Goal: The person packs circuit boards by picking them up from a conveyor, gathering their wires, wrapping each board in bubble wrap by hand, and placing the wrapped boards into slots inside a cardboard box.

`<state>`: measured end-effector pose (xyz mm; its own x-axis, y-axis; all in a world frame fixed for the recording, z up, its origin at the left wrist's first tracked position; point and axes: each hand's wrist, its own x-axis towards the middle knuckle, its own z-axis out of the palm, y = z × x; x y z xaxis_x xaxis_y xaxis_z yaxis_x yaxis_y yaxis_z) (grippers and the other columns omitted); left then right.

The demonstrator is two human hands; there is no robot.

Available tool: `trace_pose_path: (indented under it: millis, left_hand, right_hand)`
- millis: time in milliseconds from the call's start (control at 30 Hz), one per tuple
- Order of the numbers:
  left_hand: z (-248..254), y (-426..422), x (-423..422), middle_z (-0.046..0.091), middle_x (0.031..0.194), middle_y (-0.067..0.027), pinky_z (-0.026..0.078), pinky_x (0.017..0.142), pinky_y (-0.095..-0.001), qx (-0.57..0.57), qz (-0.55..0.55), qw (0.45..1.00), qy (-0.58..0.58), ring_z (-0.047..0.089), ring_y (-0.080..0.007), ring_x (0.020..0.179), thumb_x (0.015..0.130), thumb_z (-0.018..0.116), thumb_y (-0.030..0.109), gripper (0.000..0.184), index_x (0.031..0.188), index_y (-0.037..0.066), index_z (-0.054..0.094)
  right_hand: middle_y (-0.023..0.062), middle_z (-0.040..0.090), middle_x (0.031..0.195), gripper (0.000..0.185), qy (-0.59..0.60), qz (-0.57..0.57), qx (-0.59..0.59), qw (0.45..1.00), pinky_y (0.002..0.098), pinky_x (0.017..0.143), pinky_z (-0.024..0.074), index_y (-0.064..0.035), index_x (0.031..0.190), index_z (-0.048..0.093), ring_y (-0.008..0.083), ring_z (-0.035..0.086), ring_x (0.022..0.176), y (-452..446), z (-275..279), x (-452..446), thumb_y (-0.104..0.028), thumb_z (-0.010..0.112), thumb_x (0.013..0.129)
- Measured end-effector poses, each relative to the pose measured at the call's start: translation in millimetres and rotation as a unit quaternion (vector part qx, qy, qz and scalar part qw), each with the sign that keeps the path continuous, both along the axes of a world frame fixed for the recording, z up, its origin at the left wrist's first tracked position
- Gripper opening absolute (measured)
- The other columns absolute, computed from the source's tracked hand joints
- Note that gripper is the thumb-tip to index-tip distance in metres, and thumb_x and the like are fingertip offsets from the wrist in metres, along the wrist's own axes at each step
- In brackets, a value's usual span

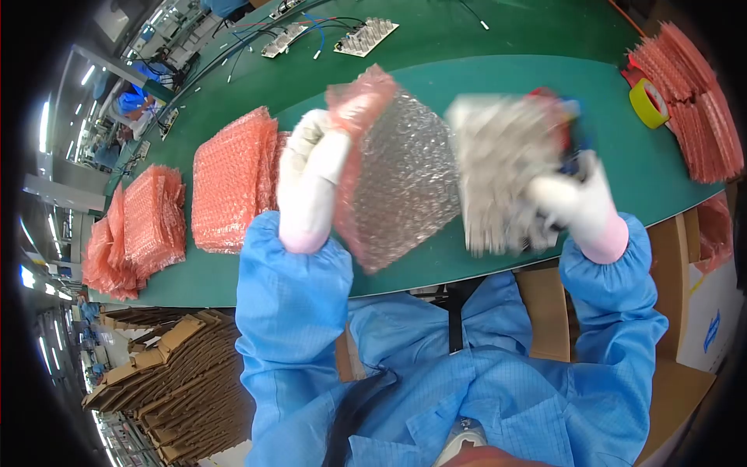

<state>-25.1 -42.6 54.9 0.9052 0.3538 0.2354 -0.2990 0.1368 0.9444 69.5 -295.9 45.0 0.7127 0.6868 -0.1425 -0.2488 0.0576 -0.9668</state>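
Note:
My left hand (310, 183), in a white glove, is closed on the top left edge of a bubble wrap bag (405, 179). The bag is held up over the green table; its pink edge and clear, greyish middle show. To the right of the bag, my right hand (582, 204), also gloved, grips a circuit board (502, 167) by its right side. The board is pale and smeared by motion, with red and blue parts at its upper right. A narrow gap separates bag and board.
Stacks of pink bubble wrap bags (229, 183) stand left of my left hand, with more bags (156, 222) further left. Two circuit boards with wires (367, 36) lie at the back. Yellow tape (649, 103) sits beside pink bags (692, 101) at right. Flattened cardboard (187, 373) is stacked lower left.

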Motion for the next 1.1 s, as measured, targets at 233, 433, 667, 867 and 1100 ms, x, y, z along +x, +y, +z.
trace_pose_path:
  millis: [233, 433, 667, 867, 1100]
  left_hand:
    - [9.5, -71.1, -9.0, 0.055, 0.108, -0.0237, 0.04, 0.084, -0.0488, 0.43, -0.206, 0.855, -0.204, 0.056, -0.0364, 0.091, 0.069, 0.053, -0.008, 0.019, 0.084, 0.002, 0.048]
    - [-8.6, -99.7, -46.5, 0.058, 0.104, -0.0201, 0.045, 0.081, -0.0469, 0.438, -0.217, 0.84, -0.236, 0.057, -0.038, 0.092, 0.065, 0.064, 0.005, 0.018, 0.08, 0.001, 0.054]
    - [0.4, -6.6, -23.3, 0.025, 0.144, -0.0169, 0.021, 0.109, -0.0417, 0.326, -0.099, 0.929, -0.145, 0.027, -0.0281, 0.133, 0.044, 0.091, 0.027, 0.13, 0.143, 0.001, 0.011]
    - [-0.9, -29.8, -27.1, 0.031, 0.141, -0.0194, 0.027, 0.107, -0.0413, 0.311, -0.206, 0.926, -0.053, 0.035, -0.0308, 0.129, 0.042, 0.092, 0.021, 0.138, 0.145, 0.005, 0.0]
    - [67.8, 11.2, -39.5, 0.054, 0.116, -0.018, 0.043, 0.09, -0.0381, 0.382, -0.515, 0.764, 0.078, 0.055, -0.0296, 0.104, 0.043, 0.091, 0.028, 0.107, 0.132, -0.002, 0.039]
  right_hand:
    - [0.0061, 0.061, 0.078, 0.031, -0.291, 0.16, 0.018, 0.943, 0.0313, 0.067, 0.0466, 0.0006, 0.091, 0.057, 0.0138, 0.056, 0.073, 36.4, -48.3, -8.1, -0.026, 0.067, 0.077]
    - [0.0077, 0.055, 0.107, 0.053, -0.019, 0.108, 0.123, 0.986, 0.033, 0.082, 0.0455, -0.0027, 0.124, 0.043, 0.0165, 0.054, 0.092, 30.3, -42.7, -31.7, -0.014, 0.067, 0.078]
    - [0.012, 0.052, 0.119, 0.065, -0.302, 0.12, 0.036, 0.945, 0.0362, 0.09, 0.043, -0.0034, 0.127, 0.044, 0.0242, 0.05, 0.109, 2.6, -91.3, -4.8, -0.023, 0.075, 0.073]
    - [0.0121, 0.052, 0.121, 0.06, -0.21, 0.077, 0.053, 0.973, 0.0362, 0.092, 0.0432, -0.0049, 0.125, 0.046, 0.0226, 0.05, 0.113, -10.7, -61.9, -21.4, -0.015, 0.073, 0.073]
    - [0.0128, 0.051, 0.124, 0.066, -0.095, -0.084, 0.205, 0.971, 0.0362, 0.095, 0.0417, -0.0046, 0.128, 0.044, 0.0227, 0.049, 0.114, -6.8, -57.0, -10.7, -0.017, 0.074, 0.071]
